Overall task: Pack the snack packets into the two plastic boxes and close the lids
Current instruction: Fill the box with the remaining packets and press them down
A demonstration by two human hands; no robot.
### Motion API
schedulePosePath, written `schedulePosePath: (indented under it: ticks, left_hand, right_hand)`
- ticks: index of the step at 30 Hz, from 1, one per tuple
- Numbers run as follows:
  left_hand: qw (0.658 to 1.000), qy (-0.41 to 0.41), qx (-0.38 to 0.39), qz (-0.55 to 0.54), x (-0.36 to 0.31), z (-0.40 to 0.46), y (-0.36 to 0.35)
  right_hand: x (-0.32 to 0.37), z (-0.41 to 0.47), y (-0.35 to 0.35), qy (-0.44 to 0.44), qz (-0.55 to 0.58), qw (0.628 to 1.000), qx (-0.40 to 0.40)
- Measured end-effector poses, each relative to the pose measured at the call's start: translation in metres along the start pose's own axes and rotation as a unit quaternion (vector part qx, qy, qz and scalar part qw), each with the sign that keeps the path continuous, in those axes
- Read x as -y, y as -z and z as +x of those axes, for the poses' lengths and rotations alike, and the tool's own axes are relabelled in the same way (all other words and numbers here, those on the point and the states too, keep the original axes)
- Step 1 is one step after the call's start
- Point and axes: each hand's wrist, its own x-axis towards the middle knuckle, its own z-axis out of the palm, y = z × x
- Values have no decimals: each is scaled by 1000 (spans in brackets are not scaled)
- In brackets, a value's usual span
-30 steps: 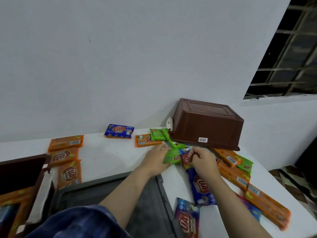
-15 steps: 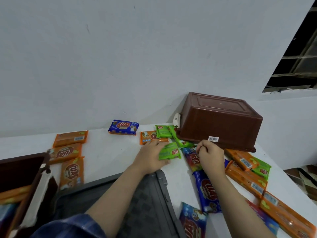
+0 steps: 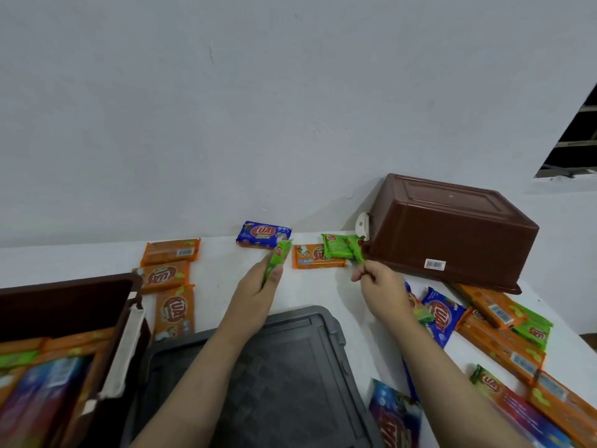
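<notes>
One view only: head camera, worn on my head. Wide-angle, facing forward and down across the white worktop (image 3: 223, 263) toward the wall (image 3: 226, 108). Close range: my forearms enter from the bottom edge, my hands mid-frame. Upper half of the frame taken by wall; window corner (image 3: 571, 147) at far right.

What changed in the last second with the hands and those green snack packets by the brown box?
The left hand has lifted a green packet off the table and holds it up on edge. The right hand has moved from the blue packets toward the upturned brown box and now pinches the end of another green packet beside it. The box, the grey lid and the orange packets on the left stayed put.
</notes>
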Motion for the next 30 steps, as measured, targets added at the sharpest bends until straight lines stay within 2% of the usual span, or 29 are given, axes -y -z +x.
schedulePosePath:
  ticks: [4,9,11,13,16,18,20,22,25,27,30]
  left_hand:
    - [999,6,-7,52,8,3,10]
    - [996,8,-13,89,15,4,14]
    - [995,10,-11,98,20,4,15]
    - [995,15,-12,102,25,3,17]
    - [994,20,-15,106,33,1,16]
    - [993,19,-16,113,36,-1,15]
    - [991,15,-16,131,38,-3,14]
    - [990,15,-11,140,38,-3,14]
    - [990,16,-8,142,34,-5,13]
    - [991,17,-6,135,31,-7,14]
    - [991,8,-3,131,25,-12,17]
  right_hand:
    - [9,22,-31,73,-140,980,120]
    - [16,37,-62,92,-262,933,230]
    - [17,38,-68,88,-296,922,234]
    - [16,38,-69,96,-307,924,205]
    - [15,33,-69,146,-334,918,158]
    - [13,24,-72,185,-332,911,160]
    - [13,22,-74,197,-321,906,193]
    - [15,32,-71,167,-321,894,263]
    - [24,50,-64,134,-370,843,366]
    - [31,59,-62,157,-395,822,380]
    - [39,65,-58,186,-409,816,363]
